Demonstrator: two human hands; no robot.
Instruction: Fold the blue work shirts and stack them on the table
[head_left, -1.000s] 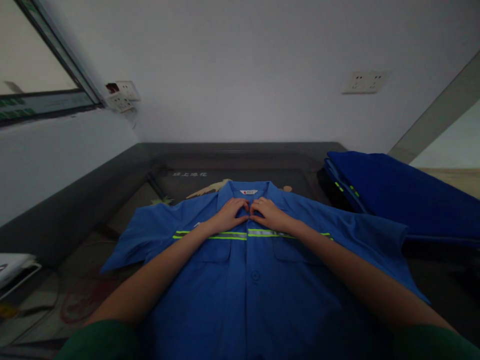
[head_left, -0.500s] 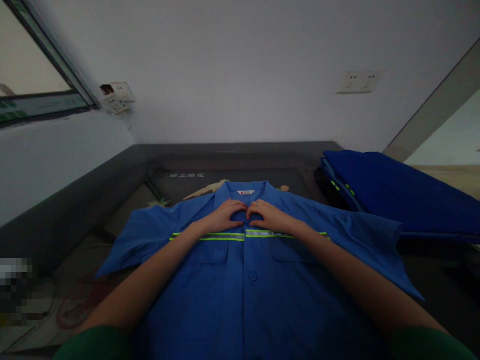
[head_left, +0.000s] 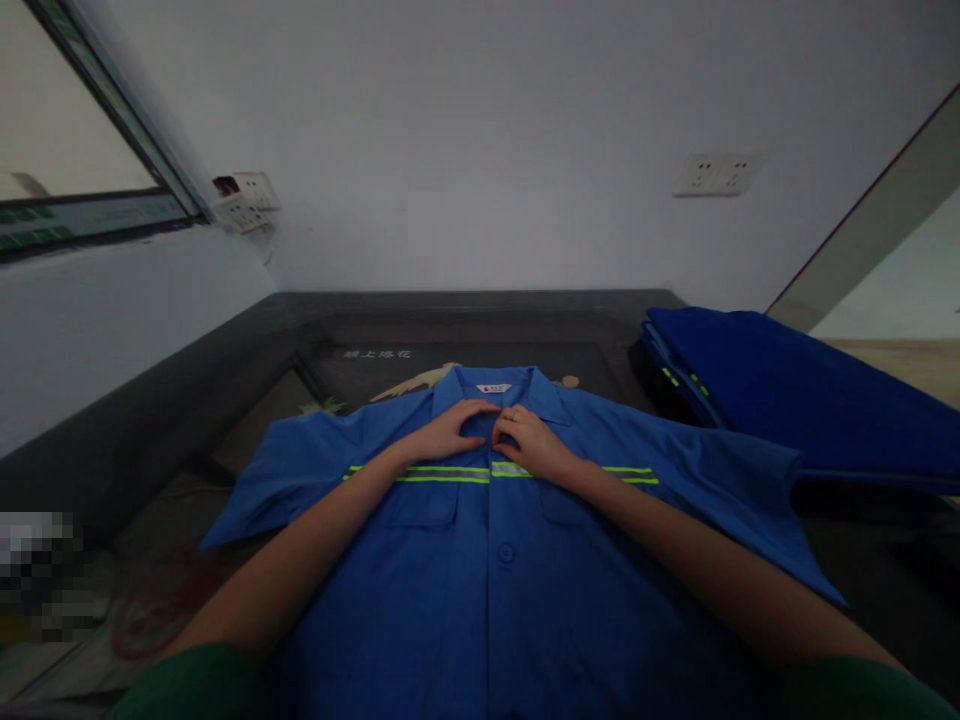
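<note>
A blue short-sleeved work shirt (head_left: 465, 580) lies front up and spread out, its collar at the far end and a white label inside the neck. Yellow-green and silver stripes cross its chest. My left hand (head_left: 450, 430) rests on the shirt left of the front opening, thumb and fingers apart. On the other side of the opening, just below the collar, my right hand (head_left: 529, 440) has its fingers curled and pinched on the shirt's front edge. Whether a button sits between these fingertips is hidden. Lower down, one button (head_left: 506, 553) shows on the front.
A stack of folded blue garments (head_left: 795, 390) sits to the right, close to the shirt's sleeve. The dark table (head_left: 525, 340) has a raised rim along the wall. Wall sockets (head_left: 720, 174) are at the back, and a window (head_left: 82, 120) is at upper left.
My right hand has drawn its fingers and thumb closer together at the shirt's opening, and its wrist sits slightly lower. My left hand's thumb and fingers stay apart. The shirt lies nearly as before.
</note>
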